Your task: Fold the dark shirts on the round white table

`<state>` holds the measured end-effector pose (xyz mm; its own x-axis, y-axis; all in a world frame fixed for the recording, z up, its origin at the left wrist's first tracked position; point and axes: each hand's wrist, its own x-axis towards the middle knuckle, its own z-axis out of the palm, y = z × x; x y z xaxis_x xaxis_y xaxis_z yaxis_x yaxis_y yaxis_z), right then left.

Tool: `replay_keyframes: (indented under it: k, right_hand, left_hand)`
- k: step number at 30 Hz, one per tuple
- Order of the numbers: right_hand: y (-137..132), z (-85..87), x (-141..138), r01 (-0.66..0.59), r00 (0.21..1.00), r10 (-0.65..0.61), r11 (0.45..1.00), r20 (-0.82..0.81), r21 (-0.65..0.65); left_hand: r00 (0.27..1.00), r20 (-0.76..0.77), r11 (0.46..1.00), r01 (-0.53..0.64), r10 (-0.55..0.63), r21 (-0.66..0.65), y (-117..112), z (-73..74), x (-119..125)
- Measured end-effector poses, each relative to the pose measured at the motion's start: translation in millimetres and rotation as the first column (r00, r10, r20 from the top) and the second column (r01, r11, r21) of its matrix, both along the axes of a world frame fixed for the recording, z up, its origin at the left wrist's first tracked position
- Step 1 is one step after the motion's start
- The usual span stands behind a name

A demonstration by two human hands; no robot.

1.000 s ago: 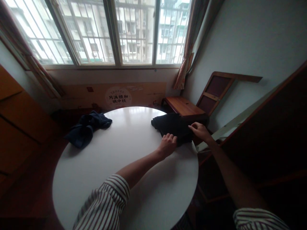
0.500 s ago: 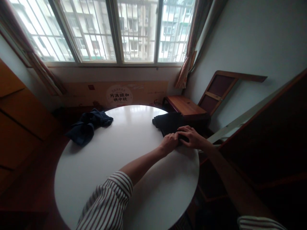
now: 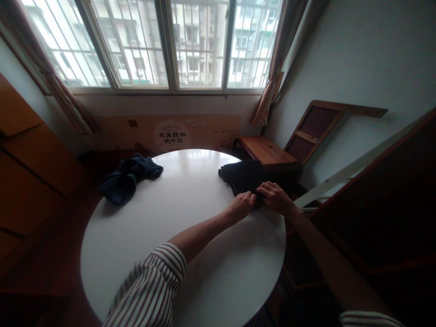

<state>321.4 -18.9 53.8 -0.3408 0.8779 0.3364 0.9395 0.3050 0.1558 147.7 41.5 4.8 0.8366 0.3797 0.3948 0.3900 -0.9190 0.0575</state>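
Observation:
A black folded garment (image 3: 243, 176) lies at the right edge of the round white table (image 3: 177, 236). My left hand (image 3: 241, 205) is closed on the garment's near edge. Right beside it, my right hand (image 3: 276, 197) grips the same near edge, fingers curled over the cloth. The two hands almost touch. A crumpled dark blue garment (image 3: 127, 180) lies at the table's far left edge, away from both hands.
A low wooden stand (image 3: 267, 151) is behind the table at the right, with a wooden frame (image 3: 315, 129) leaning on the wall. An orange printed board (image 3: 170, 134) runs under the window. Dark wooden furniture (image 3: 391, 190) stands close on the right.
My right hand has come in from the garment's right side to its near edge, beside my left hand. The view has shifted slightly.

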Motion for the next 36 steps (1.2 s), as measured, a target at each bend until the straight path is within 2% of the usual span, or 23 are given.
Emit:
replay_keyframes:
  k: [3,7,8,10,12,13,15,19,23,24,26,28,29,30,32,34,36]
  right_hand:
    - [-3,4.3,6,-0.015,0.998,0.010,0.997,-0.066,-0.077]
    - [1,22.8,14,-0.130,0.967,0.063,0.957,-0.249,-0.260]
    - [6,27.2,13,-0.127,0.956,0.050,0.958,-0.288,-0.256]
    - [22,32.0,6,-0.074,0.945,0.016,0.983,-0.326,-0.167]
    - [44,30.1,-8,0.002,0.956,-0.023,0.997,-0.294,-0.072]
    - [56,27.0,-15,0.039,0.965,-0.056,0.997,-0.256,-0.068]
    - [81,18.8,-29,0.119,0.976,-0.145,0.980,-0.164,-0.159]
    - [120,11.2,-41,0.245,0.956,-0.286,0.902,-0.068,-0.356]
    - [136,26.8,-52,0.312,0.938,-0.346,0.854,-0.007,-0.417]
    - [137,32.4,-59,0.323,0.937,-0.350,0.857,0.005,-0.403]
    - [135,42.1,-79,0.296,0.949,-0.315,0.908,-0.018,-0.296]
    - [126,46.4,-104,0.185,0.974,-0.198,0.976,-0.112,-0.117]
    - [119,45.7,-118,0.119,0.978,-0.122,0.993,-0.171,-0.026]
    - [112,42.9,-131,0.064,0.972,-0.052,0.997,-0.229,0.045]
    - [96,31.2,-154,0.019,0.946,0.015,0.995,-0.323,0.102]
    - [83,13.3,-172,0.032,0.927,-0.002,0.997,-0.375,0.074]
    - [74,-7.2,-184,0.035,0.921,-0.037,0.999,-0.389,-0.011]
  left_hand:
    - [1.000,0.000,0.999,0.030,-0.030,0.020,-5,-0.2,-7]
    - [0.999,-0.011,0.999,0.045,-0.045,0.012,-12,-0.3,-18]
    - [0.998,-0.019,0.999,0.053,-0.053,0.006,-13,-0.5,-20]
    - [0.997,-0.036,0.997,0.073,-0.074,-0.003,-14,-0.9,-22]
    - [0.996,-0.034,0.996,0.082,-0.082,-0.021,-15,-1.8,-22]
    - [0.996,-0.026,0.996,0.083,-0.084,-0.037,-15,-2.5,-21]
    - [0.996,-0.012,0.993,0.086,-0.087,-0.078,-16,-4.4,-19]
    - [0.997,-0.013,0.991,0.080,-0.082,-0.111,-18,-7.1,-17]
    - [0.991,-0.086,0.989,0.097,-0.107,-0.112,-21,0.7,-17]
    - [0.988,-0.111,0.988,0.096,-0.110,-0.124,-23,4.6,-18]
    - [0.989,-0.121,0.986,0.071,-0.090,-0.153,-30,13.9,-27]
    - [0.994,-0.077,0.986,0.071,-0.083,-0.149,-39,23.1,-46]
    - [0.994,-0.047,0.988,0.095,-0.102,-0.123,-41,27.1,-60]
    - [0.991,-0.019,0.988,0.130,-0.132,-0.088,-41,30.6,-76]
    - [0.986,0.035,0.986,0.162,-0.161,-0.028,-31,36.0,-117]
    - [0.991,0.132,0.999,0.040,-0.036,-0.023,-8,40.7,-164]
    - [0.947,0.233,0.975,-0.215,0.221,-0.052,22,46.4,-209]
